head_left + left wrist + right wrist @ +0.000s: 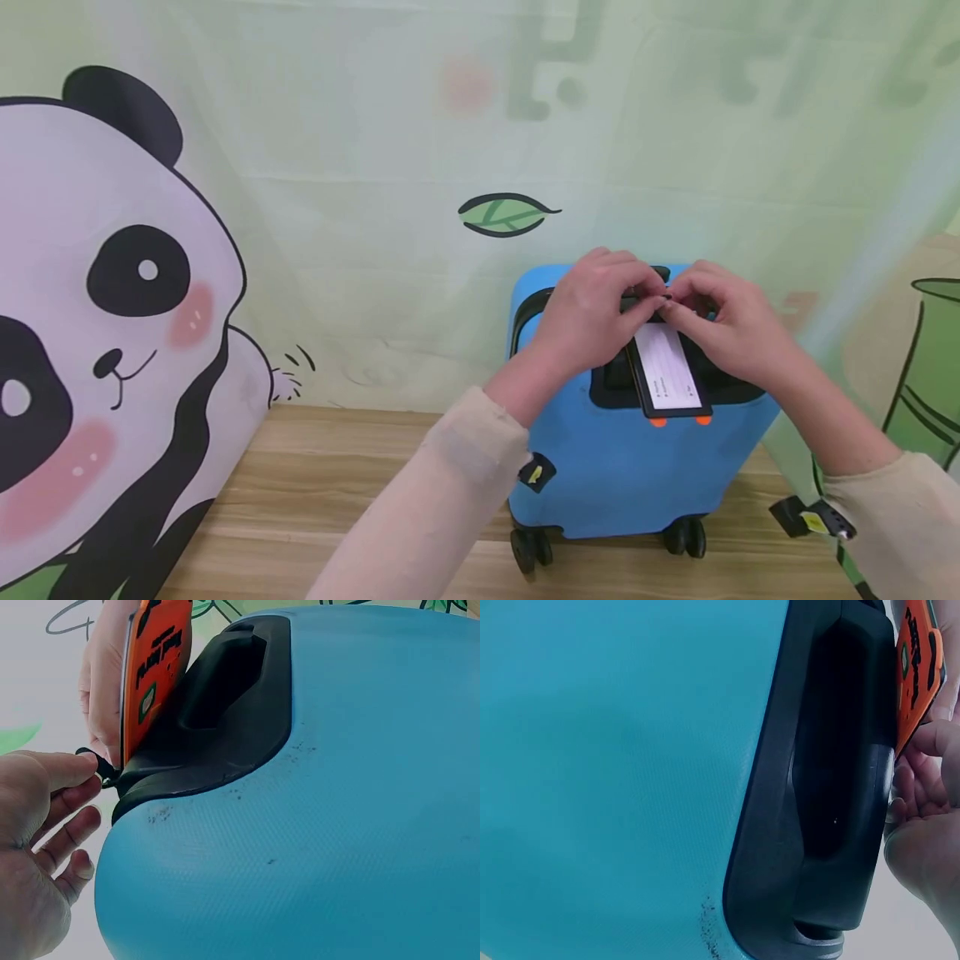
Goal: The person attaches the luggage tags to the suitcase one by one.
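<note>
Behind and beyond the fingers, we see a wide pale-green backdrop (360, 167), and far to the left of them a printed panda (157, 192) smiles from it. Below the fingers there is a wood-patterned floor (337, 467), and on it, directly under both hands, a blue suitcase (637, 475) stands upright on black wheels (531, 547). Of the two hands, the left hand (592, 308) has its thumb and forefinger clamped on a small black strap (101, 763), while its other fingers are bent loosely and apart from each other. The right hand (738, 321) comes from the opposite side, its fingers curled; its thumb and forefinger pinch the same strap, although we find their exact contact partly hidden. Just beside the fingertips, we notice the black carry handle (874, 795) of the suitcase. The luggage tag (157, 667) hangs just below the fingertips, tilted, in front of this handle; its one face is orange with black lettering. On its other face, under the fingers, a white card (667, 367) sits in a dark frame, and two orange tips show at the lower edge.
</note>
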Demonstrator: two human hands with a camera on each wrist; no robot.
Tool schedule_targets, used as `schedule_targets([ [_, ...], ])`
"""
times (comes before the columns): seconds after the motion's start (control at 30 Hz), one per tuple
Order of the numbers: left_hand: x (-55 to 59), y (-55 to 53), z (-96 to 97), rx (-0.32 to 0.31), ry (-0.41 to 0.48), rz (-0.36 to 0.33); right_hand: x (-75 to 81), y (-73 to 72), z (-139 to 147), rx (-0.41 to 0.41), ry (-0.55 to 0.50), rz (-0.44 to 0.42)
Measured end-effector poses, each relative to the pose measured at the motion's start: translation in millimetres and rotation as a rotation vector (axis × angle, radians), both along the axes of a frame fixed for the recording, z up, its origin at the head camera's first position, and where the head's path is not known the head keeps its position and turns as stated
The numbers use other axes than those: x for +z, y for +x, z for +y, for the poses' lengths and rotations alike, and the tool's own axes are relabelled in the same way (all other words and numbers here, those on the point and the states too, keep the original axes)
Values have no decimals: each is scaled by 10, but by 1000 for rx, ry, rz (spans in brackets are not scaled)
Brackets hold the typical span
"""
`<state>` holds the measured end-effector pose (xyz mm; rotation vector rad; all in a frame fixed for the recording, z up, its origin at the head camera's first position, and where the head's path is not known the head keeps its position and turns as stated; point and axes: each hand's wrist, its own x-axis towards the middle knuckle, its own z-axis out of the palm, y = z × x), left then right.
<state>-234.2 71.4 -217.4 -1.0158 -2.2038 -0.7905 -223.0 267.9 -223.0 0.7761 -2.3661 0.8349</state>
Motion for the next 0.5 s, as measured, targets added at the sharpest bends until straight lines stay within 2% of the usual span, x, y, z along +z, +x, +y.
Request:
schedule_targets([
  [0.07, -19, -13, 0, -1, 25, -22, -3, -2, 0, 2, -5, -3],
  [0.17, -53, -36, -15, -18, 92, -104, -6, -4, -1, 7, -5, -20],
  [0.27, -89, -50, -43, -56, 190, -198, -10, -7, -8, 14, -3, -41],
  [0.37, -116, -52, -64, -101, 274, -258, -13, -10, -10, 22, -2, -45],
  [0.5, -124, -41, -70, -128, 324, -283, -4, -19, -9, 24, 22, -20],
])
